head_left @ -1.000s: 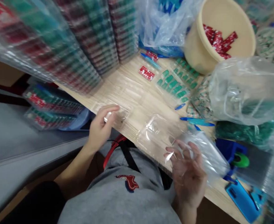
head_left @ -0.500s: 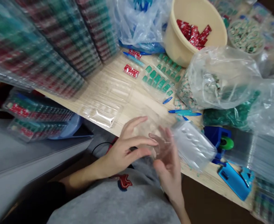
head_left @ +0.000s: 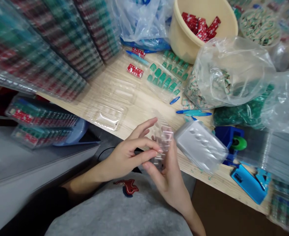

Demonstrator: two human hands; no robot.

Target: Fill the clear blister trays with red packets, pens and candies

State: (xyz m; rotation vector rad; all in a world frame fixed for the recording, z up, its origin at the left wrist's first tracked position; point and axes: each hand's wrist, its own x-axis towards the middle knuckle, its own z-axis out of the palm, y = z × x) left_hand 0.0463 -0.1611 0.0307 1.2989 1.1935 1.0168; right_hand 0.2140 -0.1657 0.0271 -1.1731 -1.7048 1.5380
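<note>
Between my two hands is a clear plastic blister tray (head_left: 162, 134), tilted above the front edge of the table. My left hand (head_left: 136, 147) pinches its near-left edge between thumb and fingers. On the other side my right hand (head_left: 169, 173) grips the tray, thumb in front and fingers behind it. Just right of it lies a stack of clear blister trays (head_left: 200, 144). More empty clear trays (head_left: 107, 118) rest on the table to the left. Beyond my hands sits a clear tray with green pieces (head_left: 162, 78) in its cells.
Tall stacks of filled packs (head_left: 60, 42) stand at left. Behind are a cream bucket (head_left: 183, 46) of red packets and plastic bags (head_left: 233, 72). Blue nail files (head_left: 193, 112) lie mid-table. A blue tape dispenser (head_left: 224, 139) and a blue phone (head_left: 249, 183) are at right.
The clear tray has turned more upright between my hands. My right hand has moved slightly left and its thumb has come close to my left fingertips. The view has shifted a little.
</note>
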